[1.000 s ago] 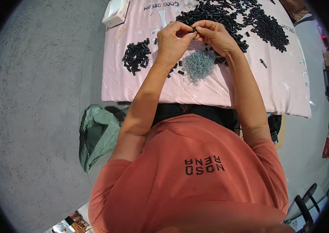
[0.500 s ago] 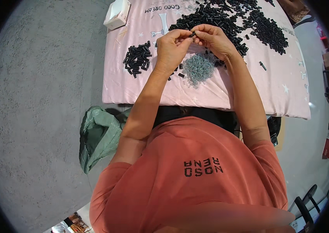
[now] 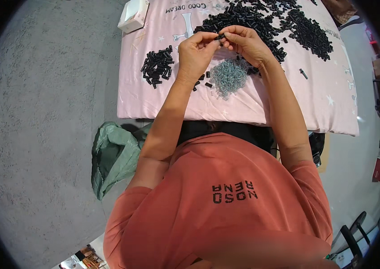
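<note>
Both hands meet over the table, pinching one small black cylindrical part (image 3: 219,37) between the fingertips. My left hand (image 3: 195,54) grips its left side with thumb and forefinger. My right hand (image 3: 246,45) holds the other side, its remaining fingers curled. Just below the hands lies a mound of small clear, bluish pieces (image 3: 229,78), too fine to make out singly. Behind the hands spreads a large heap of black parts (image 3: 237,19). A smaller pile of black parts (image 3: 157,66) lies left of my left hand. Fingers hide much of the held part.
A pink patterned cloth (image 3: 239,110) covers the table. A white tissue box (image 3: 133,15) stands at the far left corner. Another black pile (image 3: 311,38) lies far right, with a single slim piece (image 3: 304,73) nearer. A green sack (image 3: 113,157) sits on the floor at left.
The hands keep their pinch on the black part, with only slight finger movement. The whole view has shifted a little.
</note>
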`<action>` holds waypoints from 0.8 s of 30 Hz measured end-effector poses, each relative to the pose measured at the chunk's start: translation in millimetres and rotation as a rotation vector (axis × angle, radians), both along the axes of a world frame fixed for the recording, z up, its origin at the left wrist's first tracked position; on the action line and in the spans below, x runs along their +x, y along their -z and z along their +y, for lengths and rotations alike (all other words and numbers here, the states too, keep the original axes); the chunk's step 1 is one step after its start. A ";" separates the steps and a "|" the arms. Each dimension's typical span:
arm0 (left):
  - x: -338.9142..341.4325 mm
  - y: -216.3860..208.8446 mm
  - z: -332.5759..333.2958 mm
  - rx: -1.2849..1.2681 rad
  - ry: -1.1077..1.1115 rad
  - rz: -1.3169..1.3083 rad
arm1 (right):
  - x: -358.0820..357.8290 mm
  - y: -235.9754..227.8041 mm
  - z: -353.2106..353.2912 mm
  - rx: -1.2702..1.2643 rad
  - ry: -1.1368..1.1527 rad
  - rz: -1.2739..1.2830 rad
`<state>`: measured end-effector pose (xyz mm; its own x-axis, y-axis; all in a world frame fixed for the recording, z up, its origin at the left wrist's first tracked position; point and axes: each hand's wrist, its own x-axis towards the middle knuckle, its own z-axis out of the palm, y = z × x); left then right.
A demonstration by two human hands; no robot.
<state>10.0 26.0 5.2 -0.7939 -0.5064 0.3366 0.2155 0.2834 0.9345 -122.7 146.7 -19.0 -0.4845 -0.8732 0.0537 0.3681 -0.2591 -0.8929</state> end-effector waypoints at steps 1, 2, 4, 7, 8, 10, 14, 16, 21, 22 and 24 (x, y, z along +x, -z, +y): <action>-0.2 -1.4 0.3 0.009 0.020 0.013 | -0.4 0.1 0.4 0.000 0.001 -0.001; 0.8 -2.2 1.6 0.010 0.022 0.012 | -1.1 0.4 0.8 -0.005 -0.005 -0.018; 4.1 -4.6 4.5 0.220 0.040 -0.015 | -2.2 1.3 0.6 -0.012 -0.013 -0.035; 5.2 -6.8 4.4 0.216 0.074 0.023 | -3.0 2.6 -0.5 -0.032 -0.037 -0.074; 5.4 -6.6 5.4 0.218 0.074 0.021 | -3.1 2.7 -0.7 -0.051 -0.049 -0.093; 4.4 -6.5 6.3 0.118 0.047 0.051 | -1.2 2.3 -0.6 -0.084 -0.074 -0.133; 6.3 -3.8 6.0 0.058 0.027 0.072 | -0.1 2.6 -1.4 -0.079 -0.083 -0.152; 8.3 -2.8 5.0 -0.103 -0.034 0.038 | -0.4 2.3 -0.9 -0.070 -0.075 -0.106; 9.8 -2.4 6.8 -0.194 -0.040 0.090 | 1.8 1.0 0.0 -0.060 -0.070 -0.058; 9.9 -3.6 7.1 -0.261 -0.038 0.112 | 2.1 0.8 0.2 -0.059 -0.069 -0.051; 10.1 -5.6 7.7 -0.292 -0.045 0.120 | 1.9 0.3 0.8 -0.064 -0.073 -0.052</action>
<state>20.1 33.7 10.8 -0.7187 -0.4079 0.5631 0.3007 0.5479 0.7806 -120.9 147.4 -19.3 -0.4235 -0.9017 0.0872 0.4334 -0.2862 -0.8545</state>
